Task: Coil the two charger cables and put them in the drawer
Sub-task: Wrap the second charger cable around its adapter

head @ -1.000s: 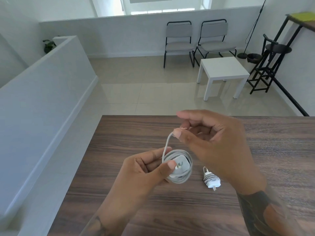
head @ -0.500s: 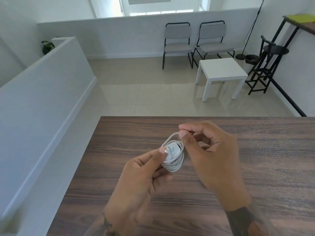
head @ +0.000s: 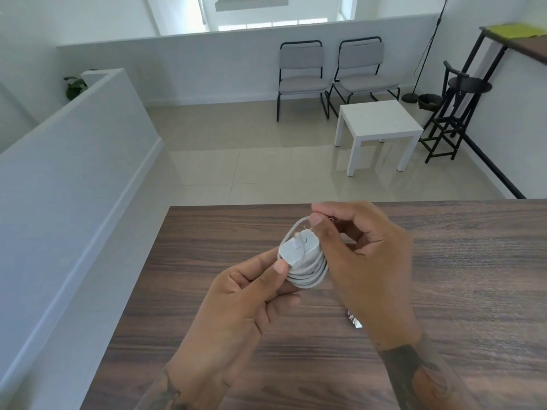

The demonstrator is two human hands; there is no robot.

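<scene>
Left hand (head: 251, 294): I have it clamped on the white charger (head: 299, 250), thumb tip on the near edge of the adapter block and the other fingers curled underneath. I judge this grip is there to keep the block from turning while the cable goes round it.

Charger cable (head: 310, 275): several turns sit stacked round the block, held just above the wooden table (head: 183, 291). Only a short loop is still free at the top, so I reckon this coil is nearly finished.

Right hand (head: 364, 261): thumb and forefinger pinch the loose cable end at the top of the block, the other fingers curled behind. I take that as holding tension so the turns do not spring open while the end is tucked.

Second charger (head: 354, 320): only a small white sliver shows on the table below my right wrist, the rest hidden by the hand. I cannot tell how it is wound.

Drawer: not in view, so both chargers are still outside it.

Writing: a faint mark sits on the block's top face, too small to read. No brand is legible anywhere.

Beyond: a white side table (head: 380, 125) and two grey chairs (head: 331, 75) stand on the tiled floor.
</scene>
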